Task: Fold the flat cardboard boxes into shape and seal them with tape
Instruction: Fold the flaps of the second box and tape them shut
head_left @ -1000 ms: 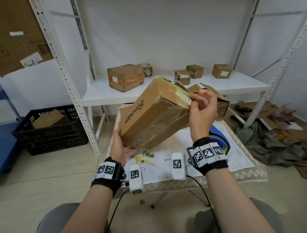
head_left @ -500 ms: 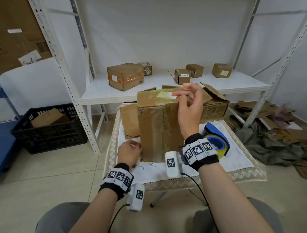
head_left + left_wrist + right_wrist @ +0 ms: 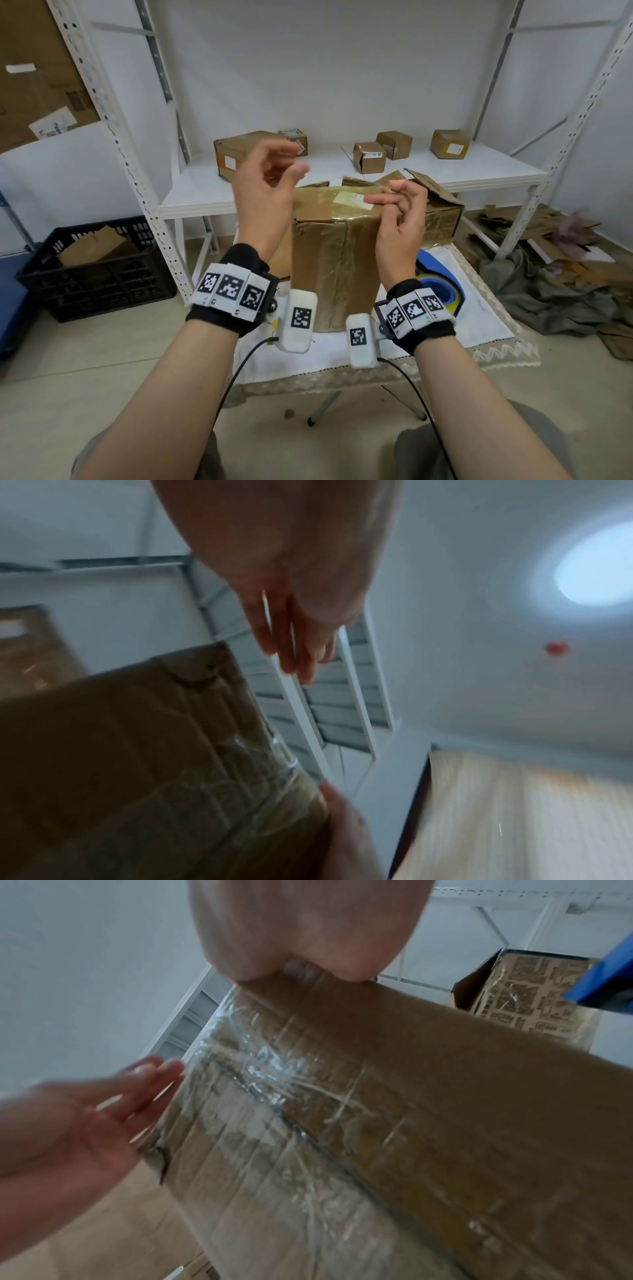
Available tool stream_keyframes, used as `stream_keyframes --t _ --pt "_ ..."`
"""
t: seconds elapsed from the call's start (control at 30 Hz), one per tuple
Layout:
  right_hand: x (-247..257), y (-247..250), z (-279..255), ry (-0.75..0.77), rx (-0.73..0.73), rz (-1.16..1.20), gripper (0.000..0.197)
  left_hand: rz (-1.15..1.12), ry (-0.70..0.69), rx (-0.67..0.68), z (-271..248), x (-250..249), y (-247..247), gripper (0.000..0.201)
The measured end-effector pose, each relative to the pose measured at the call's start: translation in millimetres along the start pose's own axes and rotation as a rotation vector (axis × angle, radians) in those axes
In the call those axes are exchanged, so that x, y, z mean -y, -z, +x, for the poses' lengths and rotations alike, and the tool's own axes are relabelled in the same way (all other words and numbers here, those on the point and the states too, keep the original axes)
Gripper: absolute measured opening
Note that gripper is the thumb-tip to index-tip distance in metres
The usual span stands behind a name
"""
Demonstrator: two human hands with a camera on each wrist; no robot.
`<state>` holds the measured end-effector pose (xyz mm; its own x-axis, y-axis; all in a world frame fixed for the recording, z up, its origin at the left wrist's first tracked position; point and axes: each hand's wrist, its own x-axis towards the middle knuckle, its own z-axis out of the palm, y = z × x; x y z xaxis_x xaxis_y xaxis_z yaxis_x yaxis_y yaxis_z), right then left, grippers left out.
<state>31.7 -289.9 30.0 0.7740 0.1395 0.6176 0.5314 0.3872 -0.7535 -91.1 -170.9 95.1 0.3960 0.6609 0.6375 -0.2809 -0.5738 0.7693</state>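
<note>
The right hand (image 3: 399,224) rests fingertips on top of the tall tape-wrapped brown cardboard box (image 3: 337,260); the left hand (image 3: 265,192) hovers left of it, loosely curled, empty.

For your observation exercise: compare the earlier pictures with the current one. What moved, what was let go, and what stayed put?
The box, first held tilted in both hands, now stands upright on the table. The left hand let go and rose, open, beside it. The right hand touches the top edge near the label. The tape roll and shelf boxes stayed.
</note>
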Motion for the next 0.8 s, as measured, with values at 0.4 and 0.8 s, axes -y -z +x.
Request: stream_keyframes --t 0.4,0.8 --pt "-42 47 -2 -0.160 -0.262 -0.139 0.043 0.558 -0.013 0.631 3 14 -25 0.050" --pt "-127 142 -14 -0.827 -0.149 -0.927 0.046 0.591 -0.036 0.610 1 21 -26 0.050"
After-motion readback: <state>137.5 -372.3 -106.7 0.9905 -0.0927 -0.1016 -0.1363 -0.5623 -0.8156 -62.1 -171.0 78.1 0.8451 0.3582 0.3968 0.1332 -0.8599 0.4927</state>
